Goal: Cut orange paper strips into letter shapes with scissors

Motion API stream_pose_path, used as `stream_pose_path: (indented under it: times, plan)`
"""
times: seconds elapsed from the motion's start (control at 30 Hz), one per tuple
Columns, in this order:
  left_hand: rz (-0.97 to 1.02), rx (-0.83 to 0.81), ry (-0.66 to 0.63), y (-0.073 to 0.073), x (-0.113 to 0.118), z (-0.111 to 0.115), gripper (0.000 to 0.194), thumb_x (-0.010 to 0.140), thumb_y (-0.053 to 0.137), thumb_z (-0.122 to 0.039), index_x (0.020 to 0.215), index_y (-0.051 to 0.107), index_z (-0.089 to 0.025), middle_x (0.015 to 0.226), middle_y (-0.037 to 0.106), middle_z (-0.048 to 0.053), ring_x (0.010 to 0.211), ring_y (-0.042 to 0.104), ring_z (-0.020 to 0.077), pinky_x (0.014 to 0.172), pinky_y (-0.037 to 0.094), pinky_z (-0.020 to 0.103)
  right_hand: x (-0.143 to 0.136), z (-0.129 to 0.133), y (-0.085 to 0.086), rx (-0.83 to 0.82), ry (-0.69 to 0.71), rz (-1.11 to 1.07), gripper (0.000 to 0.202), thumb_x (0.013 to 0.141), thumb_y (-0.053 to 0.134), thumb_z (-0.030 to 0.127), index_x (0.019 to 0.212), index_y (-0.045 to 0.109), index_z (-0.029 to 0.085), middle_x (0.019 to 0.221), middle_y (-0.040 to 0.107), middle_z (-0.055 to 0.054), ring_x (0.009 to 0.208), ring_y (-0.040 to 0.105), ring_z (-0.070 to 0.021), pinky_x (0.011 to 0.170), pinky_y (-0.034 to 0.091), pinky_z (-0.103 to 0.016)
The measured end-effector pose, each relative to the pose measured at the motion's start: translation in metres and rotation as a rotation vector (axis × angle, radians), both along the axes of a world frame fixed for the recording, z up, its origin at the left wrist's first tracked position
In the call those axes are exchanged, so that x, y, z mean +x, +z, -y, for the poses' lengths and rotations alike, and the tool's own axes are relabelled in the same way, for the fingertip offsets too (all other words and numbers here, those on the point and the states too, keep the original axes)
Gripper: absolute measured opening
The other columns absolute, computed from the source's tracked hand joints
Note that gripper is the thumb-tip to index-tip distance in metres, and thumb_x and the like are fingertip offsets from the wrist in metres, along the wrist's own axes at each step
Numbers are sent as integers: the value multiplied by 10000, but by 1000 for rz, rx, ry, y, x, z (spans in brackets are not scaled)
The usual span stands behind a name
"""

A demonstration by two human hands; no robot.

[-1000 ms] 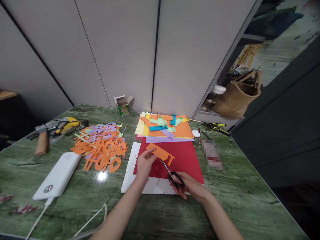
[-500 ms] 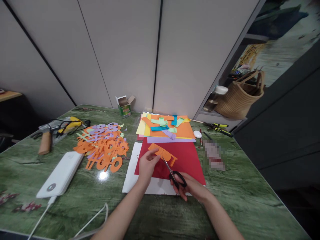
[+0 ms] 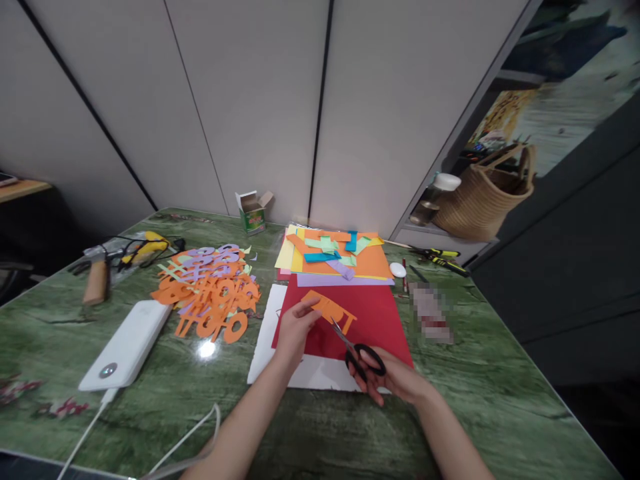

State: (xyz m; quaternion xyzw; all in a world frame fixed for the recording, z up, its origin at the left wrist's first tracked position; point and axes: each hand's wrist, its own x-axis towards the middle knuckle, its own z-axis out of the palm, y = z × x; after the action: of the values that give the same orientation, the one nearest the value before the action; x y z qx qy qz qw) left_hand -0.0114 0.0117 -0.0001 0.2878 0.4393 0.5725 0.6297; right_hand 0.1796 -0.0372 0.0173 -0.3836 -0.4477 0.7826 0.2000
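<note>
My left hand pinches the left end of a partly cut orange paper strip, which has narrow prongs at its right end. In my right hand are scissors with black handles, my fingers through the loops. The blades are slightly parted, their tips at the strip's lower edge. Beneath both hands lies a red paper sheet, on top of a white sheet. To the left is a heap of cut paper shapes, mostly orange, with some purple and pale green.
Coloured sheets with paper scraps lie behind the red sheet. A white power bank with a cable sits left, near a hot glue gun and a wooden handle. A small green box, white oval object and pliers stand farther back.
The scissors have drawn back slightly to the right, away from the middle of the orange strip. My left hand keeps its pinch. The whole view has shifted slightly.
</note>
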Motion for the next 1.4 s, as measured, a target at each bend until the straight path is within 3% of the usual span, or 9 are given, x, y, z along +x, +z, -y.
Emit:
stream_pose_path:
  times: [0.23,0.63,0.83,1.0,1.4]
  plan:
    - [-22,-6,-64,3,0,2,371,563,668,-202,922,634,-115,722,605,50,622,530,106,563,374,215,-1,0,-2,-8,-3,-15,428,789,415,506,819,544,99,580,555,-16,342,467,-50,337,343,-149]
    - [85,-51,-107,1,-2,1,385,546,690,-210,917,639,-125,699,600,43,608,523,88,533,367,186,5,0,2,12,1,6,443,782,418,518,827,556,100,573,550,-15,340,460,-50,324,342,-149]
    - [-137,97,-38,2,0,3,342,569,670,-229,893,646,-122,735,616,51,665,542,126,615,409,227,2,0,-3,0,-10,-9,430,793,409,505,824,548,99,579,557,-17,349,469,-55,336,348,-156]
    - [-296,166,1,4,5,6,363,598,648,-257,938,630,-130,640,596,33,595,523,120,561,413,217,-3,-1,-10,-30,-12,-29,433,785,399,530,824,520,116,581,551,-8,351,475,-62,334,346,-160]
    - [-321,177,-11,5,12,11,343,619,635,-253,942,621,-137,690,620,50,613,536,123,557,422,210,-9,2,-17,-8,-6,-96,424,819,325,524,856,479,131,631,557,-16,387,519,-80,373,365,-171]
